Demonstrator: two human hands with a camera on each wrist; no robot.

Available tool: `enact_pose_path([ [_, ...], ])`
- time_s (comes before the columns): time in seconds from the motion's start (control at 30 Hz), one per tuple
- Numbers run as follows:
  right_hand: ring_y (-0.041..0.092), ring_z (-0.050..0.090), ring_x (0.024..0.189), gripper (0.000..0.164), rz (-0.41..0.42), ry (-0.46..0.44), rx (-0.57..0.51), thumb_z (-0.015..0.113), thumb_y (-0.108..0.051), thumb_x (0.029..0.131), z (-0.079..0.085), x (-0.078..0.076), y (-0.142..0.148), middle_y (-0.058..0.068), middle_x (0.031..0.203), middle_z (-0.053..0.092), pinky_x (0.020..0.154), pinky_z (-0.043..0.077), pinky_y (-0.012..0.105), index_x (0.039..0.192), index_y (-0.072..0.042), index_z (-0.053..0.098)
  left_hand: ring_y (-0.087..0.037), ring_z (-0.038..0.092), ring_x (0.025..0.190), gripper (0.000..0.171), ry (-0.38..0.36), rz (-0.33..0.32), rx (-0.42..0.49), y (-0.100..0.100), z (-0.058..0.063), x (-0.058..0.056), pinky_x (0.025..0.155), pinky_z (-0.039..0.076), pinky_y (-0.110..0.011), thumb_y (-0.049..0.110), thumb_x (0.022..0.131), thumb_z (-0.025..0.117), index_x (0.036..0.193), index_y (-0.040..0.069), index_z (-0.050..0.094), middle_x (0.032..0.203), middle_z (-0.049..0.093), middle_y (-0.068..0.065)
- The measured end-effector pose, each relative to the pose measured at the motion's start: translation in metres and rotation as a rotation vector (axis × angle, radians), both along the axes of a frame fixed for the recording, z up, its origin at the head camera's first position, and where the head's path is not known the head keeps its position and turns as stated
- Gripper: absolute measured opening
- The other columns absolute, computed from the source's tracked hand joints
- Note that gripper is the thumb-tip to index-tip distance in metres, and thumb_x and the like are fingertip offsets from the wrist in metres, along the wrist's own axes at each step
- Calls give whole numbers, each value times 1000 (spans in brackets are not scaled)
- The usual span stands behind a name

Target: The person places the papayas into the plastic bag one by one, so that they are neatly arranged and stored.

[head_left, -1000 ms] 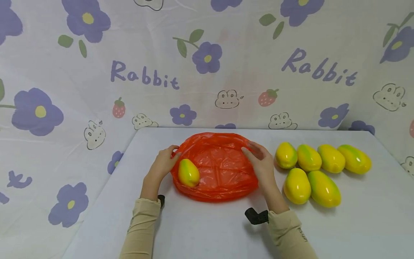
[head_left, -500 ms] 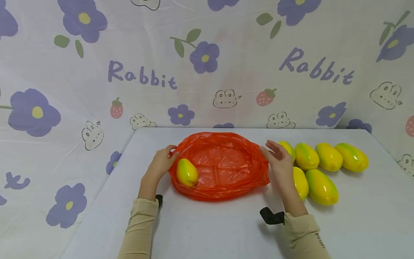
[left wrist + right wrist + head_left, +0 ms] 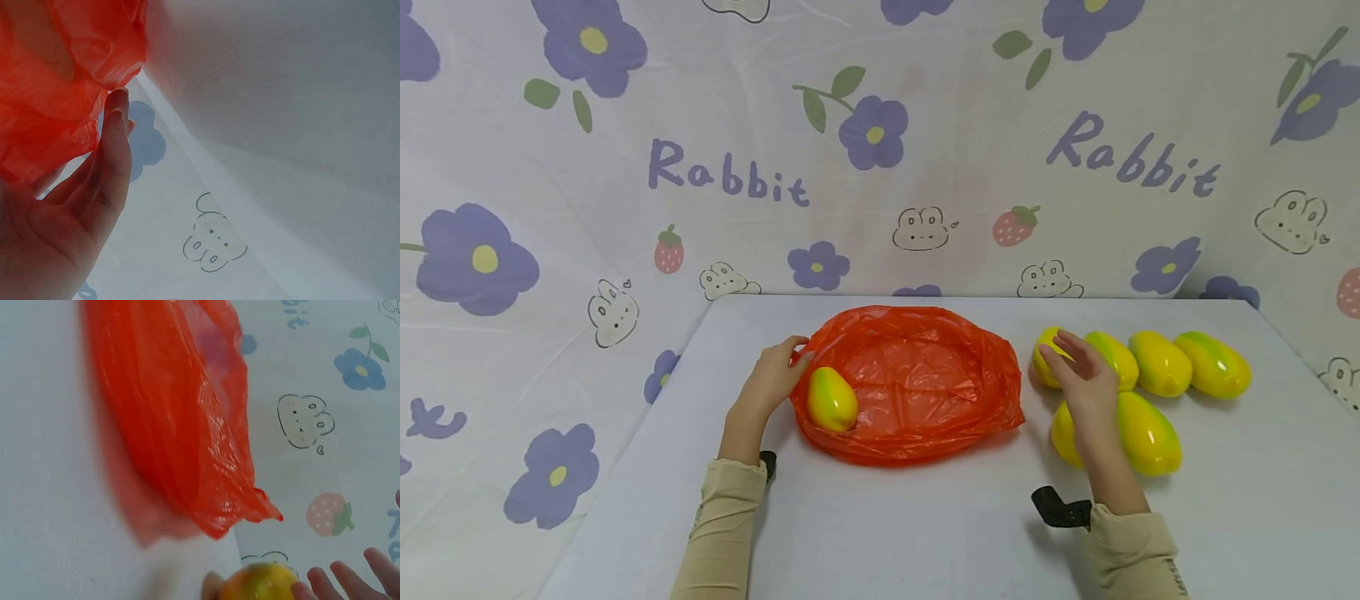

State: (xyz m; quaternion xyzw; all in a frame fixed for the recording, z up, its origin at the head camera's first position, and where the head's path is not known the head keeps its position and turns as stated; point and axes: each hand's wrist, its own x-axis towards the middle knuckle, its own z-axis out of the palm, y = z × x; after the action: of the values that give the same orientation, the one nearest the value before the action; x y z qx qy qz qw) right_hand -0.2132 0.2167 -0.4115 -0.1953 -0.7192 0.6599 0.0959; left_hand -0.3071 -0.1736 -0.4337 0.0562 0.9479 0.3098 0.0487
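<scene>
A red plastic bag [image 3: 917,375] lies spread with its mouth open on the white table, and one yellow-green mango [image 3: 832,400] sits inside it at the left. At the bag's left rim, my left hand [image 3: 772,379] holds the edge, thumb on the inner side and fingers outside; the left wrist view shows those fingers [image 3: 112,144] against the red plastic. My right hand [image 3: 1092,396] is over the loose mangoes right of the bag, fingers spread and holding nothing. Just beyond its thumb is the nearest back-row mango [image 3: 1047,357], also partly visible in the right wrist view [image 3: 259,581].
Several more mangoes stand in two rows at the right, among them a far-right mango [image 3: 1213,365] and a front mango [image 3: 1152,437]. A printed cloth [image 3: 925,125] hangs behind the white table [image 3: 880,533]. Black wrist mounts [image 3: 1060,507] jut from the sleeves.
My right hand has let go of the bag's right rim and moved right, over the mangoes. The bag's right side is now fully visible. My left hand stays at the left rim.
</scene>
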Motion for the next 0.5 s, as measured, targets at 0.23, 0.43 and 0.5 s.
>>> enact_pose_path([
  [0.23, 22, 37, 144, 62, -26, -3, 54, 62, -50, 91, 0, 8, 14, -4, 154, 43, 120, 32, 41, 147, -29, 43, -32, 62, 107, 44, 6, -8, -8, 1, 0, 0, 94, 55, -46, 29, 102, 49, 141, 9, 47, 126, 63, -19],
  [0.43, 19, 37, 144, 66, -31, -31, 29, 64, -51, 89, 2, 14, 29, -5, 155, 40, 120, 31, 40, 147, -30, 42, -33, 63, 106, 44, 22, -15, -20, 0, -1, -2, 94, 55, -47, 28, 102, 49, 140, 7, 48, 125, 64, -21],
  [0.5, 19, 37, 143, 66, -36, -40, 2, 65, -50, 88, 2, 16, 35, -5, 155, 40, 121, 30, 39, 147, -30, 43, -32, 63, 106, 44, 15, -12, -19, 0, -1, -2, 93, 55, -46, 28, 102, 49, 141, 8, 48, 124, 64, -20],
])
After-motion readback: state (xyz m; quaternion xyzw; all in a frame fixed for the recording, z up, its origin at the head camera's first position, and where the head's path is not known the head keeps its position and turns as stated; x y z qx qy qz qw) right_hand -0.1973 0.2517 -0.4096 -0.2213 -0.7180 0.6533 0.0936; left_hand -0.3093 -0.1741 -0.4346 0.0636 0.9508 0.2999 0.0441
